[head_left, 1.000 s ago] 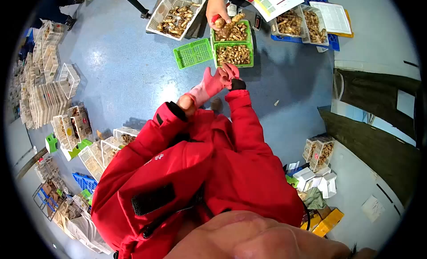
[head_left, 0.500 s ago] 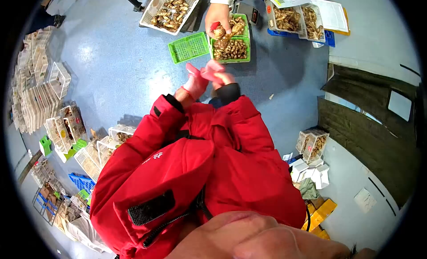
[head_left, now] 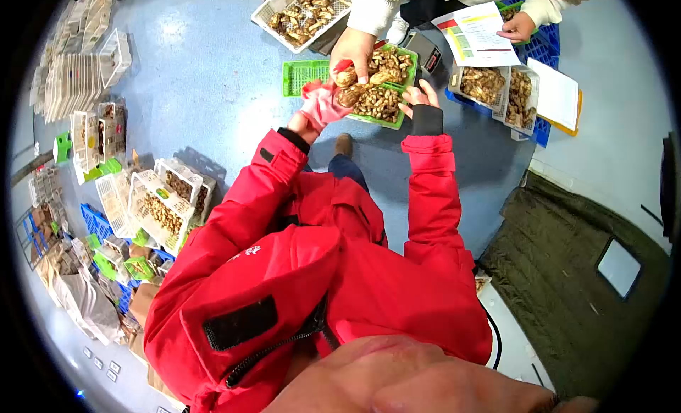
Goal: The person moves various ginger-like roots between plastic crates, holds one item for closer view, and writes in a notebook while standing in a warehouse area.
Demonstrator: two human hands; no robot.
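My left hand (head_left: 325, 105), in a pink glove, reaches up against a brown mushroom (head_left: 350, 96) below a co-worker's hand (head_left: 353, 50). Its fingers are blurred and partly hidden, so I cannot tell whether they grip the mushroom. The co-worker's hand holds more mushrooms with something red showing. My bare right hand (head_left: 421, 96) is open, fingers spread, at the right edge of a green basket (head_left: 386, 122) heaped with small mushrooms (head_left: 377, 103). Behind it a second green basket (head_left: 412, 58) also contains mushrooms. To the left lies a green basket (head_left: 296, 78) with a grid bottom.
A white crate (head_left: 264, 19) of mushrooms and a small scale (head_left: 427, 54) stand beyond. At right, another hand (head_left: 518, 28) holds a printed sheet (head_left: 477, 35) above white baskets (head_left: 505, 115) of mushrooms. Stacked white crates (head_left: 74, 76) and mushroom baskets (head_left: 162, 208) line the left.
My hands have moved apart: the gloved left reaches up to the mushrooms, the right has gone right to the basket. The co-worker's hand stays over the baskets; a hand with the sheet has come into view.
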